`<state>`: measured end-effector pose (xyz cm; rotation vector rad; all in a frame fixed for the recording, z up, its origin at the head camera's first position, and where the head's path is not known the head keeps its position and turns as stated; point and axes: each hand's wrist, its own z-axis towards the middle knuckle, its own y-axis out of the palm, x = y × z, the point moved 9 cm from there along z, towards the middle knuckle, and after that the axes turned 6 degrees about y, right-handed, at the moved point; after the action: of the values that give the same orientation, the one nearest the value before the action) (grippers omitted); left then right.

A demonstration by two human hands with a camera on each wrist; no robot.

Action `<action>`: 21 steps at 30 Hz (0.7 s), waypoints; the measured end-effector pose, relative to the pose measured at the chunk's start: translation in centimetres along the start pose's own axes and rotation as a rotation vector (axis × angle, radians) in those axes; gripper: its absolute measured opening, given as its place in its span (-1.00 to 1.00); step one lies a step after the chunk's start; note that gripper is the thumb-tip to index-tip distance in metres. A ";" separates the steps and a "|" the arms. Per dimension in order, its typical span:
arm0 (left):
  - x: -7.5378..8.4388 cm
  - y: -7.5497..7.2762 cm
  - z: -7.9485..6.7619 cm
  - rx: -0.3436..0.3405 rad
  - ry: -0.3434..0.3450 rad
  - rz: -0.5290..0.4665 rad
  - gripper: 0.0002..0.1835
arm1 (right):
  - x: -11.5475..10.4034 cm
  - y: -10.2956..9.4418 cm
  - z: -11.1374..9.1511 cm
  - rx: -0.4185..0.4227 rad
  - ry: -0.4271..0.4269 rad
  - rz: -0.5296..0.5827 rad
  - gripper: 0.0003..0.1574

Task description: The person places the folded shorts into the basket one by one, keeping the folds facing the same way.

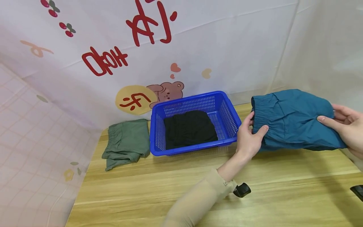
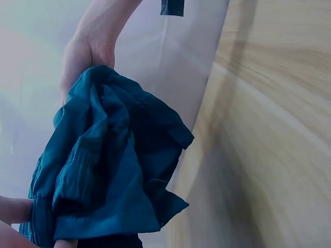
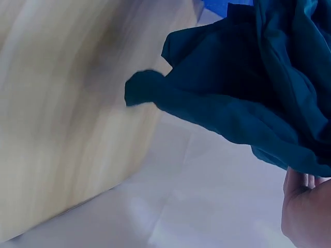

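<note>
Both hands hold a folded pair of teal shorts (image 1: 295, 119) above the right part of the table. My left hand (image 1: 249, 138) pinches the gathered elastic waistband, thumb on top and fingers beneath. At the opposite end my right hand (image 1: 348, 126) grips the cloth between thumb and fingers. Loose folds of the shorts (image 2: 114, 165) hang below the hands in the left wrist view. In the right wrist view the shorts (image 3: 232, 103) droop over the table, and part of the right hand (image 3: 307, 212) shows at the lower right.
A blue plastic basket (image 1: 195, 147) stands at the back of the wooden table (image 1: 141, 195), with folded black shorts (image 1: 190, 129) inside. Left of it lies a folded green garment (image 1: 127, 142). Behind rises a printed white backdrop (image 1: 227, 41).
</note>
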<state>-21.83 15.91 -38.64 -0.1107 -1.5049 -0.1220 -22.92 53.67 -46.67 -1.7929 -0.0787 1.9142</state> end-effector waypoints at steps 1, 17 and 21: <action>0.1 -0.2 0.0 -0.001 0.001 -0.012 -0.38 | -0.8 0.2 -0.1 0.007 -0.009 0.002 -0.28; 3.7 -4.7 1.0 0.002 0.121 -0.028 -0.34 | -20.9 6.2 -5.1 0.002 -0.036 0.065 -0.31; 4.5 -6.0 1.4 0.008 0.147 -0.039 -0.33 | -22.0 6.9 -4.5 0.001 -0.035 0.042 -0.27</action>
<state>-23.80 10.14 -34.12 -0.0644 -1.3609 -0.1524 -20.97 37.54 -29.72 -1.7733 -0.0531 1.9748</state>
